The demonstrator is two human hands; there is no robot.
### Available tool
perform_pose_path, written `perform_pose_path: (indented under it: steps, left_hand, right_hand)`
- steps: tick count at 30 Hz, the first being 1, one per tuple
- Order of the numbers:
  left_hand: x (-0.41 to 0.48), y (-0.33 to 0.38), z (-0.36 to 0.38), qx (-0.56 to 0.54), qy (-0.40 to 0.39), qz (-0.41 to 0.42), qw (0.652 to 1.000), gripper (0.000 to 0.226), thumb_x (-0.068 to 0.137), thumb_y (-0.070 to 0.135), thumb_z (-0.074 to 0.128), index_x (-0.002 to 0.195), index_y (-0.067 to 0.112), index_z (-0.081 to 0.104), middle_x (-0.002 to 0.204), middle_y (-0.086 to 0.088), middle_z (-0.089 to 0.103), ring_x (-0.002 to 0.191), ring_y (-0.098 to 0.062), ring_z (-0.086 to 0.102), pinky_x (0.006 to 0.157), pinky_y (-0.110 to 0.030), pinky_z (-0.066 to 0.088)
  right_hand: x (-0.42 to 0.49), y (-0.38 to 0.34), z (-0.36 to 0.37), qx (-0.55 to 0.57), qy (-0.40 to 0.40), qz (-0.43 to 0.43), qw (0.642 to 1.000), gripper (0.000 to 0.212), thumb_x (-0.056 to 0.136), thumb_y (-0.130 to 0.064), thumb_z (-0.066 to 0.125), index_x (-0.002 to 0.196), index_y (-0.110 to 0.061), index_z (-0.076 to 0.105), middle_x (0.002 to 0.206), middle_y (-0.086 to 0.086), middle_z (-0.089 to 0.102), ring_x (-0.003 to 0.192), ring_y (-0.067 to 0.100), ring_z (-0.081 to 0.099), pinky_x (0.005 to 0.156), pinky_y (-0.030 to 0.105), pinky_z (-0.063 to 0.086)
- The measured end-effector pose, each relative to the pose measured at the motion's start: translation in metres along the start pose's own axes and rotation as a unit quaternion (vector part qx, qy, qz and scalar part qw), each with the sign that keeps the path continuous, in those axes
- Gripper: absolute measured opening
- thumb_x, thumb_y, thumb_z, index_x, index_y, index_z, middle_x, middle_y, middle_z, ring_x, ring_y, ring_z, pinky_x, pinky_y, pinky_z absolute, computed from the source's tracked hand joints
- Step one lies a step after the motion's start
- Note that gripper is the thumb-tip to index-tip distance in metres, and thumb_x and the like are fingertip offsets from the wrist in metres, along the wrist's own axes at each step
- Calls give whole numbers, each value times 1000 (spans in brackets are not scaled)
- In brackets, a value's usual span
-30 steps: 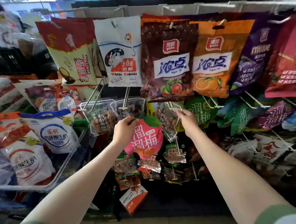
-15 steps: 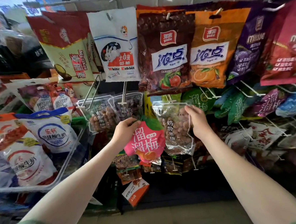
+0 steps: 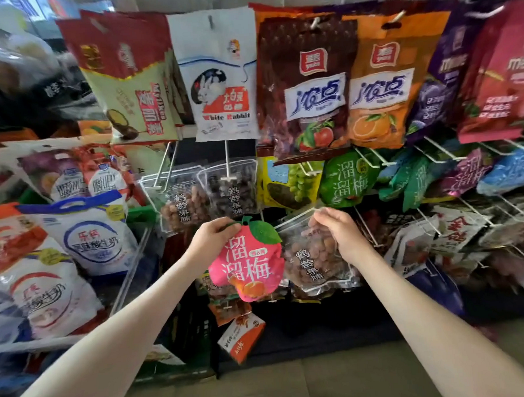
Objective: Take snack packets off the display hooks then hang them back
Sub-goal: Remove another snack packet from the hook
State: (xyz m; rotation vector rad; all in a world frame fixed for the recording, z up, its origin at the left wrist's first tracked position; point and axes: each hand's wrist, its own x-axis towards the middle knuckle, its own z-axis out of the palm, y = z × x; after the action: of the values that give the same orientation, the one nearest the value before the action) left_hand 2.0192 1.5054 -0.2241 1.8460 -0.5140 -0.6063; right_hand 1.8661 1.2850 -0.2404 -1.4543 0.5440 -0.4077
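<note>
My left hand (image 3: 212,238) pinches the top of a pink fruit-shaped plum packet (image 3: 248,264) with a green leaf, hanging in front of the lower rows. My right hand (image 3: 336,228) grips the top edge of a clear packet of brown preserved fruit (image 3: 312,258), held off its hook just right of the pink one. Two similar clear packets (image 3: 206,195) hang on white hooks above my left hand. A bare white hook (image 3: 312,170) sticks out above my right hand, in front of a yellow grape packet (image 3: 287,181).
Large bags fill the top row: White Rabbit (image 3: 221,79), brown (image 3: 306,86) and orange (image 3: 385,82) candy bags. Green plum packets (image 3: 347,178) and several more hooks lie to the right. A clear bin (image 3: 128,275) of yoghurt-sweet bags stands left. Small packets (image 3: 240,336) hang below.
My right hand has pulled the clear fruit packet off its hook and lowered it beside the pink packet. My left hand still holds the pink packet. The view has tilted down slightly.
</note>
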Motion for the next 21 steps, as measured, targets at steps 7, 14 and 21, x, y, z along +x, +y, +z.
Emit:
perform_pose_path:
  steps: [7, 14, 21]
  left_hand:
    - [-21, -33, -71, -27, 60, -23, 998, 21, 87, 18, 65, 68, 27, 70, 63, 5, 68, 62, -16, 61, 64, -30, 48]
    - [-42, -44, -129, -33, 111, -2, 993, 10, 89, 17, 62, 80, 18, 67, 67, 2, 66, 60, -12, 60, 59, -26, 47]
    - [-45, -48, -166, -61, 130, -6, 990, 9, 88, 17, 63, 81, 18, 66, 69, 0, 66, 64, -17, 60, 64, -30, 47]
  right_hand:
    - [12, -1, 98, 45, -33, -4, 998, 27, 94, -12, 51, 69, -13, 61, 71, -3, 63, 76, 16, 62, 63, 24, 48]
    - [21, -17, 197, 110, -86, 25, 990, 28, 96, -19, 50, 72, -13, 62, 72, 0, 64, 68, 20, 65, 37, 21, 45]
    - [29, -23, 246, 133, -90, 44, 986, 29, 95, -22, 51, 70, -15, 65, 77, 1, 63, 55, 20, 57, 34, 20, 38]
